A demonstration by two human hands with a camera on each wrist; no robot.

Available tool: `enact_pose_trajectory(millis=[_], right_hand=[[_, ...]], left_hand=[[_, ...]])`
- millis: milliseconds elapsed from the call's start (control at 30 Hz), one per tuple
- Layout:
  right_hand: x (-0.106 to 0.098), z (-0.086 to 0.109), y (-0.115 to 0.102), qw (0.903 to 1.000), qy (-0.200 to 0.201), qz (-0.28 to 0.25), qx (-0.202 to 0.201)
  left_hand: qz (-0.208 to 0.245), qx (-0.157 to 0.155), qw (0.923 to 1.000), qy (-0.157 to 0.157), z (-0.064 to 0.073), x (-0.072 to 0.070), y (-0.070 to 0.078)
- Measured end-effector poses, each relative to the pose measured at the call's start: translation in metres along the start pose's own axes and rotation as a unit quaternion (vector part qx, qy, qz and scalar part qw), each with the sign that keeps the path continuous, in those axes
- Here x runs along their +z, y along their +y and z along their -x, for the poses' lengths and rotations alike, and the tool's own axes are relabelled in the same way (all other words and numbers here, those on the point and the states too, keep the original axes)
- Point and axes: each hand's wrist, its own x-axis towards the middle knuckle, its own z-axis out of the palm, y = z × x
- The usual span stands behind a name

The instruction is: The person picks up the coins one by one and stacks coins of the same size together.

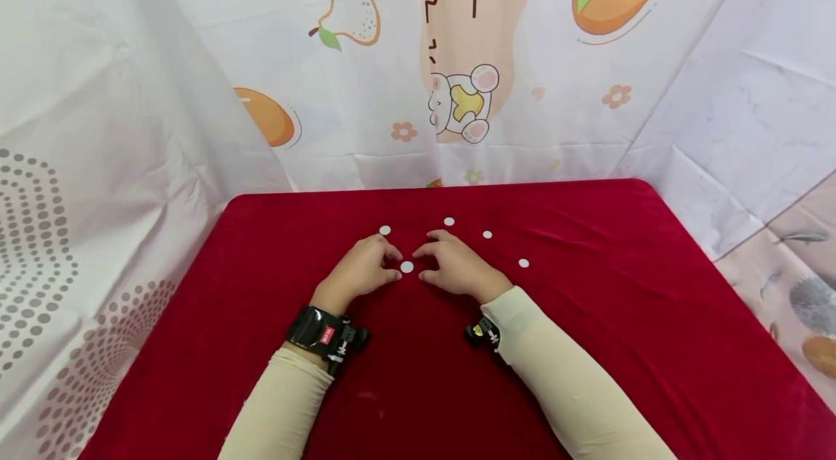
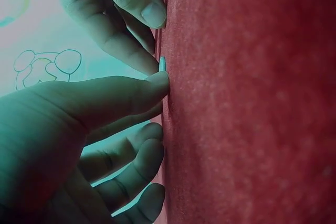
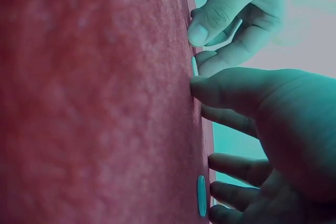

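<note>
A small flat white disc (image 1: 407, 267) lies on the red cloth between my two hands. My left hand (image 1: 362, 268) is on its left, thumb and index fingertips apart, close to the disc's edge. From the other side my right hand (image 1: 457, 265) faces it with thumb and fingers bent and parted, a small gap from the disc. In the left wrist view the disc (image 2: 162, 64) shows edge-on just past my left thumb tip. The right wrist view has the same disc (image 3: 195, 65) beside my right thumb. Neither hand appears to hold anything.
More white discs lie around: one (image 1: 384, 230) beyond my left fingers, one (image 1: 448, 221) beyond my right hand, and two (image 1: 487, 234) (image 1: 523, 263) farther right. Red cloth (image 1: 653, 344) covers the table, with printed curtains (image 1: 366, 83) behind and at both sides.
</note>
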Motion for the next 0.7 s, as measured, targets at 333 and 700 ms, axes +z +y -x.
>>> enact_pose_trajectory(millis=[333,700], right_hand=[[0.0016,-0.0005,-0.0019,0.9999,0.007,-0.008,-0.009],[0.0017,-0.0015,-0.0014,0.9996,0.019,-0.018,-0.01]], left_hand=[[0.009,0.008,0.9999,-0.003,0.0018,0.0005,0.0009],[0.005,0.021,0.9998,-0.005,0.0019,0.0014,0.0047]])
